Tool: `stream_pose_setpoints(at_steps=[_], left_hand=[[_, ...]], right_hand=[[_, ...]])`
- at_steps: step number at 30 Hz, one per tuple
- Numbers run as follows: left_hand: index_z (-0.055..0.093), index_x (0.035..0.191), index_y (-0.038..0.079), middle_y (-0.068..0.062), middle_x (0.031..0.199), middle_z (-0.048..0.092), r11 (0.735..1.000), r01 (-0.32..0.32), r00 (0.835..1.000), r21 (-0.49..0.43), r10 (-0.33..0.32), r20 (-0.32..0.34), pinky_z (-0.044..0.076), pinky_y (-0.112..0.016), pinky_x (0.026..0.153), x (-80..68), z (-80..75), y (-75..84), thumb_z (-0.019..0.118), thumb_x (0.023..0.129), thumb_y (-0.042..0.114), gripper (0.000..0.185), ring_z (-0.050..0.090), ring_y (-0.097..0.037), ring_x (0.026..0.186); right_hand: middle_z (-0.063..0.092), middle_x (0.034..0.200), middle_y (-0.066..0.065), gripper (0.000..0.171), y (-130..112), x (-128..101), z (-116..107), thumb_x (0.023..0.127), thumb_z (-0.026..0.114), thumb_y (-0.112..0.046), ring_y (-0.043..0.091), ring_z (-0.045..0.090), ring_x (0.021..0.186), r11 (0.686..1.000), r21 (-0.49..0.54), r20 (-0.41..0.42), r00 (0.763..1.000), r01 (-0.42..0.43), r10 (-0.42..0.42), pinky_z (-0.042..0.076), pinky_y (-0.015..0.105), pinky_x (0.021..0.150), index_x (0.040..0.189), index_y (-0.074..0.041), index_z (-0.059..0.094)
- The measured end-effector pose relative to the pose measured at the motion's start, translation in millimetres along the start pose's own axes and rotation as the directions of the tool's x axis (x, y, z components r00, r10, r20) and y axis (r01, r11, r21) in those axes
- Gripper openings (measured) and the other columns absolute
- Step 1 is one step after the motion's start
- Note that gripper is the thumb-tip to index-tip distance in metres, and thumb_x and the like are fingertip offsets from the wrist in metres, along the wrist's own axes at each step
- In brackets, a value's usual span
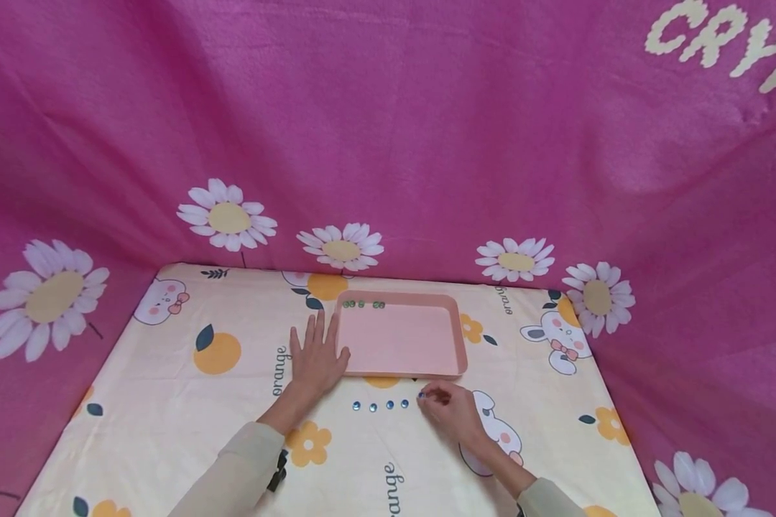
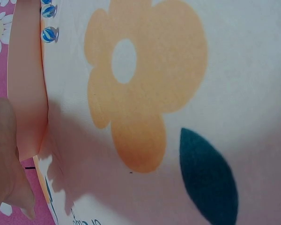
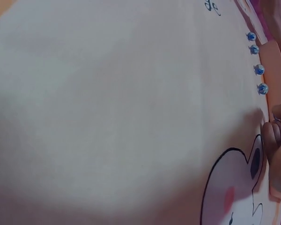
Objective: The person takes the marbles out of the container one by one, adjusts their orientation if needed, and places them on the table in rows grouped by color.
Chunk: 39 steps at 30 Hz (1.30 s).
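My left hand [image 1: 317, 353] lies flat on the cloth, fingers straight, its thumb against the left rim of a pink tray [image 1: 401, 345]. Three green beads [image 1: 362, 304] sit in the tray's far left corner. A row of several blue beads [image 1: 380, 406] lies on the cloth just in front of the tray. My right hand [image 1: 429, 397] is at the right end of that row, fingertips curled together on one more blue bead [image 1: 422, 396]. The right wrist view shows the blue beads [image 3: 259, 69] and curled fingers [image 3: 275, 135]. The left wrist view shows the tray rim [image 2: 28, 93] and two blue beads [image 2: 49, 33].
The table is covered with a cream cloth [image 1: 187, 402] printed with oranges, flowers and rabbits. A pink daisy-print blanket [image 1: 388, 143] rises behind and on both sides. The table's right edge [image 1: 614, 409] drops off close to the tray.
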State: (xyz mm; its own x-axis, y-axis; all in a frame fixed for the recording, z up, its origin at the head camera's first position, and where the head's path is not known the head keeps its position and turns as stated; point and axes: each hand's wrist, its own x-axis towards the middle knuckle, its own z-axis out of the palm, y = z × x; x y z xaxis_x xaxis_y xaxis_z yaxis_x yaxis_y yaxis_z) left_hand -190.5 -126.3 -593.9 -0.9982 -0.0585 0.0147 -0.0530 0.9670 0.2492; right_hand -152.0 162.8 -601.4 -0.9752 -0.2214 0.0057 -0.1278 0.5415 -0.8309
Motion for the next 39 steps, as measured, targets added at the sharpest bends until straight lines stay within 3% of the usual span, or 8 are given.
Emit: stream_pose_setpoints(at_steps=[9,22,30,39], left_hand=[[0.022,0.160,0.012,-0.016,0.165,0.014,1.000,-0.004,1.000,-0.001,0.004,-0.006,0.002,-0.064,0.116,0.2,0.4,0.7,0.050,0.097,0.048,0.078,0.010,-0.036,0.151],[0.018,0.161,0.013,-0.015,0.166,0.012,1.000,0.002,1.000,0.010,-0.002,0.024,0.000,-0.063,0.116,-1.3,1.1,1.0,0.049,0.097,0.049,0.079,0.007,-0.035,0.151],[0.021,0.160,0.013,-0.016,0.165,0.014,1.000,-0.004,1.000,0.021,0.004,0.002,0.004,-0.064,0.116,-1.3,1.0,1.2,0.049,0.097,0.050,0.078,0.010,-0.036,0.151],[0.019,0.161,0.013,-0.016,0.165,0.013,1.000,-0.001,1.000,0.004,0.001,0.014,0.001,-0.063,0.116,-0.5,-2.8,0.1,0.048,0.097,0.049,0.079,0.009,-0.036,0.151]], right_hand=[[0.065,0.076,-0.010,0.017,4.9,-1.2,1.7,0.083,0.076,0.000,0.011,0.058,0.070,0.999,-0.032,-0.012,1.000,-0.002,0.001,0.050,0.022,0.063,0.088,-0.016,0.074],[0.064,0.080,-0.009,0.017,7.4,-6.1,2.9,0.083,0.078,-0.002,0.010,0.058,0.072,0.997,-0.074,0.006,1.000,0.003,-0.002,0.051,0.022,0.066,0.091,-0.016,0.074],[0.064,0.083,-0.008,0.017,6.7,-6.0,2.2,0.084,0.076,-0.003,0.011,0.058,0.074,0.995,-0.096,0.019,1.000,0.004,-0.002,0.052,0.023,0.066,0.095,-0.015,0.073],[0.063,0.084,-0.008,0.016,2.8,-5.1,1.3,0.085,0.077,-0.006,0.012,0.058,0.076,0.995,-0.102,0.032,0.999,-0.021,0.024,0.052,0.023,0.068,0.096,-0.016,0.072]])
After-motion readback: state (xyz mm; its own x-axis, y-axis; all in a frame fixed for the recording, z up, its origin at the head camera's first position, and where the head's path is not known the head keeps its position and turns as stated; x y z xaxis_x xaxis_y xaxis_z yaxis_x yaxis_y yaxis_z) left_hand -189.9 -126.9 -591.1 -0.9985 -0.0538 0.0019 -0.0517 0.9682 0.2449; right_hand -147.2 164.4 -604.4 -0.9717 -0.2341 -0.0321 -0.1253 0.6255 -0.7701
